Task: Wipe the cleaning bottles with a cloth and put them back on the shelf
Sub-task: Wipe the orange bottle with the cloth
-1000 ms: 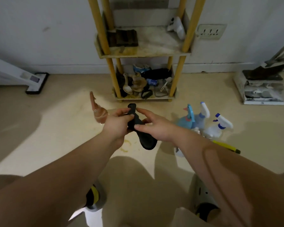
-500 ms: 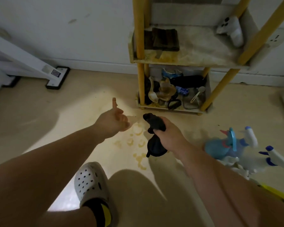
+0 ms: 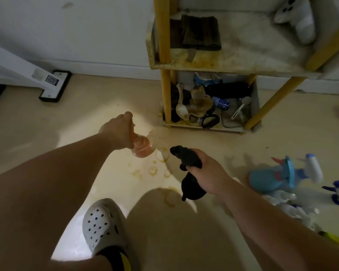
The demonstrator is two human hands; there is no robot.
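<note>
Grips the pink bottle (image 3: 142, 148) by its neck in the left hand (image 3: 117, 132), low before the shelf (image 3: 233, 64); clutches the black cloth (image 3: 192, 189) in the right hand (image 3: 205, 169). Seems early on: leaves several spray bottles (image 3: 272, 178) on the floor (image 3: 106, 94).

L forearm (image 3: 57, 173) & R forearm (image 3: 262, 212) were bare. One foot wore a pale grey clog (image 3: 101, 222) w/ round vent holes, over a black sock (image 3: 114, 259) w/ a yellow stripe.

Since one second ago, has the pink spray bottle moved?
Yes. The left hand carried the pink spray bottle left of the shelf's front-left post, off the black cloth.
</note>
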